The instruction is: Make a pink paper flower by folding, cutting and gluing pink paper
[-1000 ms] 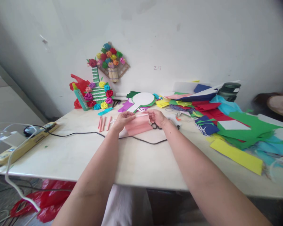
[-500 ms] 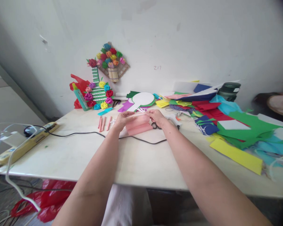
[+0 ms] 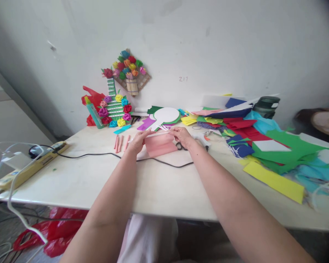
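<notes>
A thin white stick runs level between my two hands, along the far edge of a pink sheet of paper. My left hand pinches the stick's left end. At its other end, my right hand closes its fingers on the stick; whether the paper edge is also in either grip is hard to tell. Black-handled scissors lie beside the paper under my right hand, blades hidden. Several rolled pink paper tubes rest left of my left hand. White strips show just beyond the stick.
A black cable crosses the table in front of the paper, from a power strip. Coloured sheets pile up at right near a dark bottle. A glue bottle and paper-flower crafts stand at back left.
My left hand has shifted slightly left. More of the pink paper lies in view below the stick, and it looks flatter.
</notes>
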Demonstrator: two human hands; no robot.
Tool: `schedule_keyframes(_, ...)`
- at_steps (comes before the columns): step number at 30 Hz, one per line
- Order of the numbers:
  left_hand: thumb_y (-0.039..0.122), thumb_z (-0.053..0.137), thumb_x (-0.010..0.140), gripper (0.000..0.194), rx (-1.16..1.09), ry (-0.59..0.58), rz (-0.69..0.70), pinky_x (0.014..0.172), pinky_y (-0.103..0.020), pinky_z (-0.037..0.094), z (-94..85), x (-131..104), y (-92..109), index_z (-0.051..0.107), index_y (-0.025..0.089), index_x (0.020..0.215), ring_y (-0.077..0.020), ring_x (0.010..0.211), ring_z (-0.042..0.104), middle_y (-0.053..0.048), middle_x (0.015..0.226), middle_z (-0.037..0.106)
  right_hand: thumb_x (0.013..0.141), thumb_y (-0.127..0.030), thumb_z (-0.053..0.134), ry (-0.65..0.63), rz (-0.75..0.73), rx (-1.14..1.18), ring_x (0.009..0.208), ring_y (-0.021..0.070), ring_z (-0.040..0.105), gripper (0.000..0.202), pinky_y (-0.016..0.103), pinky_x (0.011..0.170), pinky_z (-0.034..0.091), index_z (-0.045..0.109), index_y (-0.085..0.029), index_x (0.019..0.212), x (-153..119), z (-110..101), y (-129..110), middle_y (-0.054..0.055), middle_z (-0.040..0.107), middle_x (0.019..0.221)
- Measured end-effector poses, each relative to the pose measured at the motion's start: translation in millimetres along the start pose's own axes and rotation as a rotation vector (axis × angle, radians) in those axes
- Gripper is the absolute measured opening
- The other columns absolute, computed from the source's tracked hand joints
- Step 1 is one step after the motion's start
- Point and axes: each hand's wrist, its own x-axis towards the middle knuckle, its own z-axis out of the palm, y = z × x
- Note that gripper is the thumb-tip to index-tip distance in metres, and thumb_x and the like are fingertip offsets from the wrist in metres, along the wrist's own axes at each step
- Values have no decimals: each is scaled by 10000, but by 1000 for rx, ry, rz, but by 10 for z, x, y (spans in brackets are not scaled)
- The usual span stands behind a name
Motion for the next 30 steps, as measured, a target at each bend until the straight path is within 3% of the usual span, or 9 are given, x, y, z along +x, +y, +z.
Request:
schedule_keyframes(8, 395, 770, 517, 430, 177, -73, 32, 672, -273, 415, 36, 14, 95, 717, 150, 867, -197, 770, 592, -70, 794, 684, 581, -370, 687, -79, 9, -57, 361, 25, 289, 254, 183, 336, 164, 564, -153, 629, -13, 31, -7, -64, 426, 491)
schedule_keyframes(17, 465, 713, 564, 387, 332, -51, 80, 494, -233, 329, 91, 54, 27, 712, 140, 774, -122, 558, 504, -31, 619, 618, 605, -374, 684, -87, 43, -35, 352, 25, 301, 255, 174, 326, 173, 557, -155, 634, -30, 71, -24, -71, 410, 473)
schedule_keyframes(22, 457, 711, 576, 368, 308, -37, 92, 511, -238, 336, 99, 39, 52, 714, 134, 753, -122, 561, 502, -36, 626, 626, 601, -348, 696, -86, 30, -25, 360, 24, 302, 288, 179, 328, 181, 646, -148, 802, -38, 81, -38, -62, 461, 518)
schedule_keyframes(30, 443, 742, 548, 413, 210, -39, 68, 588, -244, 393, 116, 29, 70, 722, 132, 819, -138, 632, 548, -51, 699, 664, 574, -361, 716, -88, 4, 13, 394, 34, 340, 309, 187, 348, 204, 678, -144, 791, -24, 50, 3, -45, 498, 535)
